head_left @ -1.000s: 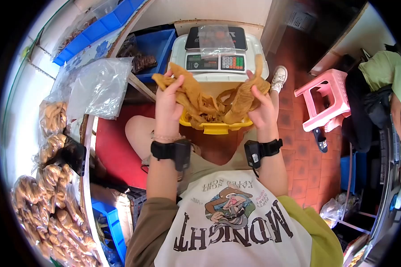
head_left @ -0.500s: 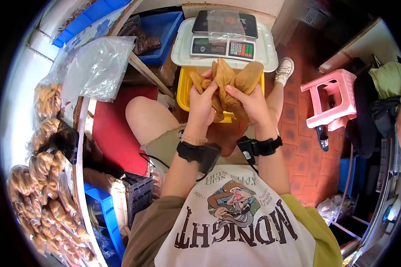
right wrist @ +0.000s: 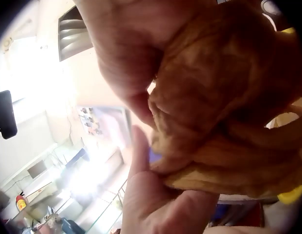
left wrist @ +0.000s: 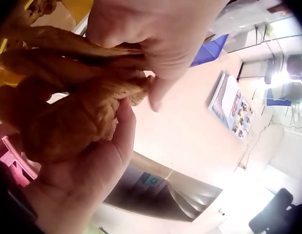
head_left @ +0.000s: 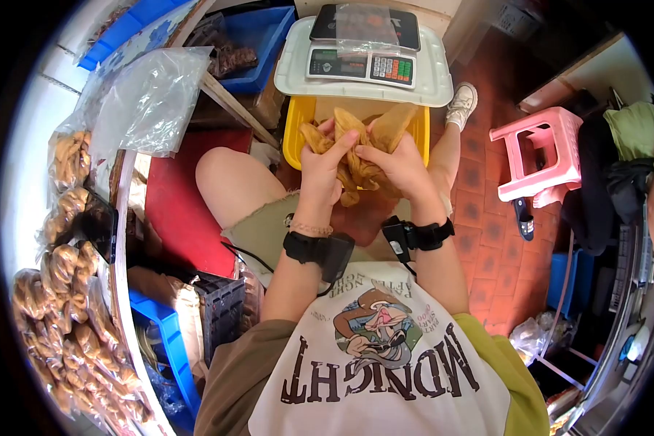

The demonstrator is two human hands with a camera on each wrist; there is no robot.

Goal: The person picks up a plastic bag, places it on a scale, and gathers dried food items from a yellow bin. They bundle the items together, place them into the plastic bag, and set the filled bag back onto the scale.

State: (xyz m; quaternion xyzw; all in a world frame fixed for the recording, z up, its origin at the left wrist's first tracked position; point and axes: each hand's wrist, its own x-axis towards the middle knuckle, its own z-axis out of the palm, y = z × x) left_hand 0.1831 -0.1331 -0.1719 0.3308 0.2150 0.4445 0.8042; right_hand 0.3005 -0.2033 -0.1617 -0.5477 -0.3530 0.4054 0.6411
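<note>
A brown, soft, wrinkled bunch that looks like tofu skin (head_left: 357, 161) is held between both hands in the head view, over the near part of a yellow basket (head_left: 293, 138). My left hand (head_left: 323, 168) grips its left side, thumb on top. My right hand (head_left: 403, 166) grips the right side, its thumb pointing in toward the left one. The thumbs are close together. Close up, the tofu skin (left wrist: 68, 114) shows gathered folds in the left wrist view. In the right wrist view the folded tofu skin (right wrist: 209, 97) spreads wide between the hands.
Behind the basket, a scale (head_left: 363, 65) bearing a clear bag stands on a white lid (head_left: 291, 83). At left are bagged brown pieces (head_left: 73, 327), clear plastic bags (head_left: 145, 102) and a phone (head_left: 102, 225). A pink stool (head_left: 538, 152) and another person (head_left: 625, 160) are at right.
The hands have come together from wide apart over the basket, drawing strands of tofu skin into one bunch. Lately the thumbs have moved closer and the bunch looks more tightly gathered.
</note>
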